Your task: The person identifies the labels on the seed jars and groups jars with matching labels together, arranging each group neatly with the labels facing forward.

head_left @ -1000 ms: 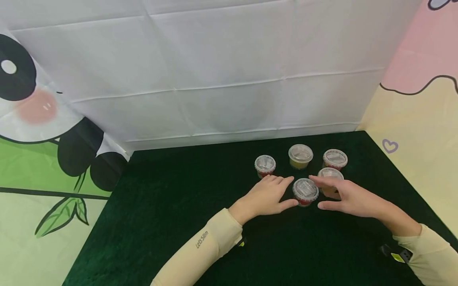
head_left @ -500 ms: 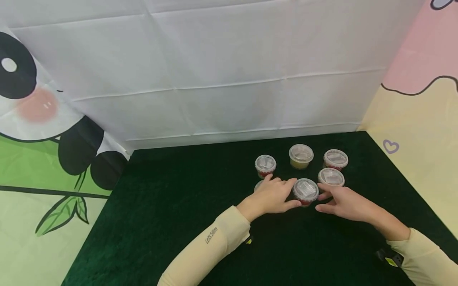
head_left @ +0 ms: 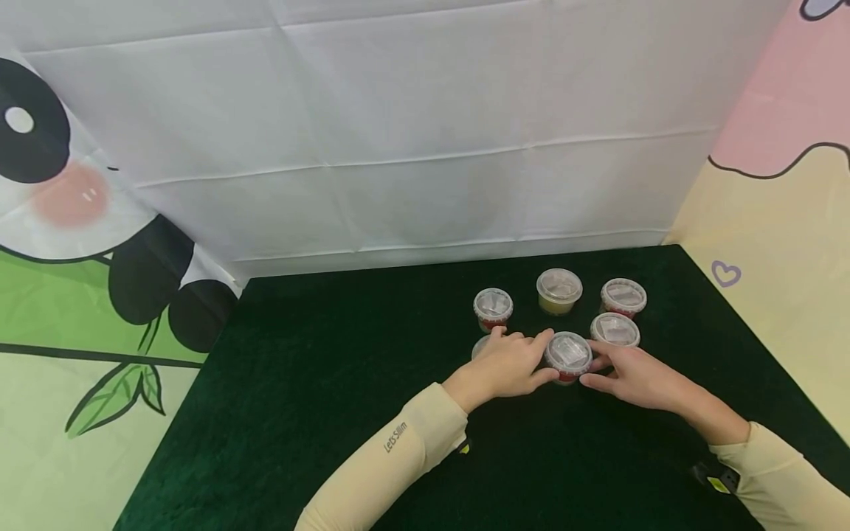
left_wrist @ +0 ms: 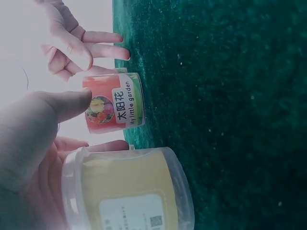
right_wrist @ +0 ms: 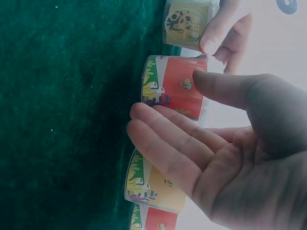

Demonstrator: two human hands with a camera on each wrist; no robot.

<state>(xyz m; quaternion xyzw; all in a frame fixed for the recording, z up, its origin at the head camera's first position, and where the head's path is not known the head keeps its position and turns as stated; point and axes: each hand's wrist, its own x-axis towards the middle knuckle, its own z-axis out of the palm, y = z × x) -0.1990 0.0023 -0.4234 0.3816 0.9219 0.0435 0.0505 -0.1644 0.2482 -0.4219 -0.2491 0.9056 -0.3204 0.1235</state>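
two-handed, with left fingers [left_wrist: 72, 104] and right fingers [right_wrist: 162, 151] uncurled on either side of red tub [head_left: 567, 354]; press evenly, low, to avoid tipping.

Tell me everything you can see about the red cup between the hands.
The red cup is a short, round tub, plastic by its look, with a clear lid on. Its red label bears a round flower picture, Chinese characters, the words "My little garden" and a bee, with green near the base. It stands upright on green cloth, the left hand at one side and the right hand at the other; whether either touches it is unclear.
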